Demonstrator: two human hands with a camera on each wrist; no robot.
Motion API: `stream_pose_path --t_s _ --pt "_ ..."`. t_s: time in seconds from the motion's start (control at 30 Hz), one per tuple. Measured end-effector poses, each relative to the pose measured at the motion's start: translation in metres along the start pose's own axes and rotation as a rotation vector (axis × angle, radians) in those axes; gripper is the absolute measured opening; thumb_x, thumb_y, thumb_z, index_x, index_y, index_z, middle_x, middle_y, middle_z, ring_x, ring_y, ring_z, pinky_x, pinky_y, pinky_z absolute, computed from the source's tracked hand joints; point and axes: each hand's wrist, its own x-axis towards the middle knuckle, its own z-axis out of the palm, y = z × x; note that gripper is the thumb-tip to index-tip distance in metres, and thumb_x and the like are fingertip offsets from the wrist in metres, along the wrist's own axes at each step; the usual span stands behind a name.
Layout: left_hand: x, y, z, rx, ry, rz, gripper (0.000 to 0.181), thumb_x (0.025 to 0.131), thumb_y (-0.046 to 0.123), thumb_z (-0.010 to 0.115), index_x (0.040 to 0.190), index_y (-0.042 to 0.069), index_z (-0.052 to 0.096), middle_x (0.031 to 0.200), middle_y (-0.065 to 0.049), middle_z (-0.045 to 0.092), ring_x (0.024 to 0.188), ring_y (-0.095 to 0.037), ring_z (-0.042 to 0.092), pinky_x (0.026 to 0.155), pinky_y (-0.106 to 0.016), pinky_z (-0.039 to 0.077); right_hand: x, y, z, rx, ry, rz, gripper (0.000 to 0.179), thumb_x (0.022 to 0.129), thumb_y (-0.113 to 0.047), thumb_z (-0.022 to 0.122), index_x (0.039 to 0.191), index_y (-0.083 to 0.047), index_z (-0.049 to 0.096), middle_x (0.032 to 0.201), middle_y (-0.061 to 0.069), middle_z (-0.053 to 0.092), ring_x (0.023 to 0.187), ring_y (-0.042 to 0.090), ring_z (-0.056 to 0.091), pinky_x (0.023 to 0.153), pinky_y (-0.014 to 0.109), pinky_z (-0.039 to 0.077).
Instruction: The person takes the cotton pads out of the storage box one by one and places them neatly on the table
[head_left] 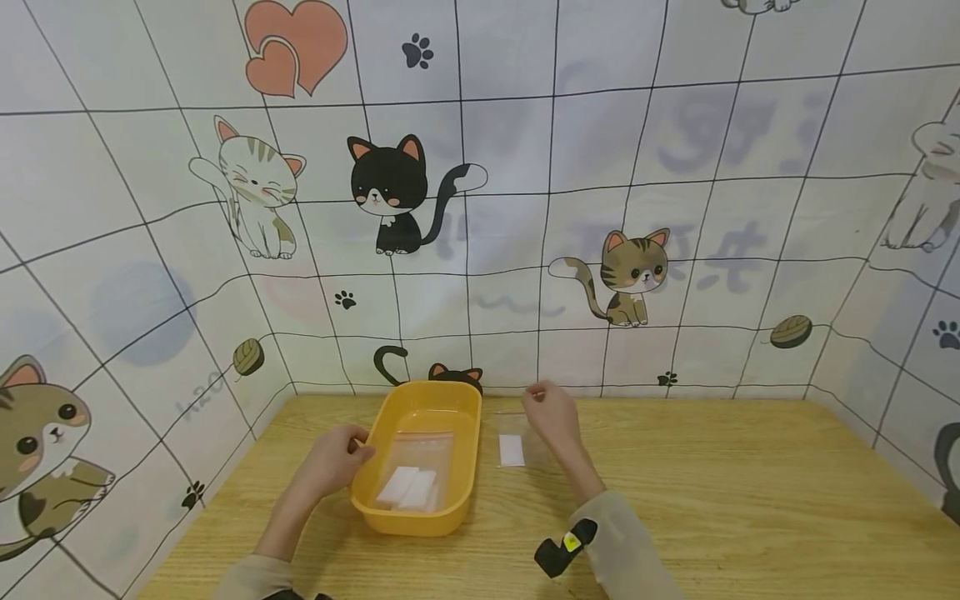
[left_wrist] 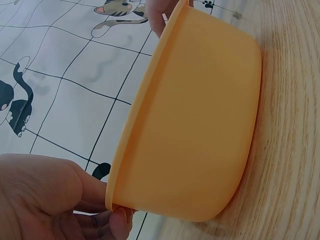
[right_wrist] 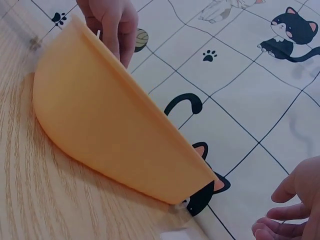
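— Head view?
— Left hand (head_left: pixel 330 462) is gripping a yellow tub (head_left: pixel 420 523) on the desk (head_left: pixel 750 483); a bag (head_left: pixel 513 437) is lying beside it, likely light and floppy; pinch its edge
— Left wrist?
— The rim (left_wrist: pixel 134 117) is looking stiff, grippable
— Right wrist?
— Right hand (right_wrist: pixel 305 187) is hovering, released

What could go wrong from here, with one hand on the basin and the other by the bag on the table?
The left hand grips the yellow basin by one side of its rim, so a tug could tilt it and slide the bag inside.
The bag on the table is see-through and looks thin, so the right hand may fumble its edge.
That bag also lies close beside the basin, so a sideways shift could bump it.
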Motion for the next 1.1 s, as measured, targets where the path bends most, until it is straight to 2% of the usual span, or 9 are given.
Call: stream_pose_path --t_s 0.17,0.47,0.67,1.1 --pt "0.001 0.001 0.0 0.009 -0.003 0.005 0.015 0.094 0.002 0.066 0.105 -0.009 0.067 0.077 -0.007 0.062 0.066 -0.016 0.056 0.057 -0.031 0.05 -0.003 -0.009 -0.001 0.022 0.002 -0.011 0.028 0.095 -0.017 0.057 0.112 0.002 0.069 0.105 0.017 0.07 0.09 0.028 0.066 0.072 0.039 0.055" --pt "0.002 0.0 0.002 -0.006 -0.009 -0.01 0.016 0.094 0.001 0.066 0.106 -0.009 0.066 0.079 -0.009 0.064 0.067 -0.017 0.058 0.057 -0.03 0.051 -0.01 -0.028 0.002 0.04 0.007 -0.046 0.025 0.095 -0.017 0.061 0.111 0.0 0.07 0.098 0.013 0.071 0.083 0.025 0.066 0.068 0.036 0.053" --pt "0.002 0.0 0.001 -0.008 -0.004 0.006 0.016 0.094 0.001 0.066 0.105 -0.01 0.066 0.078 -0.01 0.065 0.067 -0.017 0.06 0.057 -0.032 0.051 -0.015 -0.038 0.004 0.046 0.001 -0.088 0.023 0.095 -0.015 0.061 0.109 0.001 0.07 0.095 0.012 0.07 0.078 0.023 0.064 0.066 0.035 0.052" --pt "0.0 -0.001 0.001 -0.021 0.001 -0.004 0.018 0.093 0.001 0.065 0.107 -0.011 0.066 0.077 -0.01 0.064 0.066 -0.018 0.06 0.056 -0.032 0.051 -0.027 -0.054 0.014 0.098 -0.071 -0.143 0.024 0.096 -0.014 0.062 0.11 0.004 0.067 0.091 0.013 0.069 0.07 0.019 0.063 0.061 0.031 0.053"
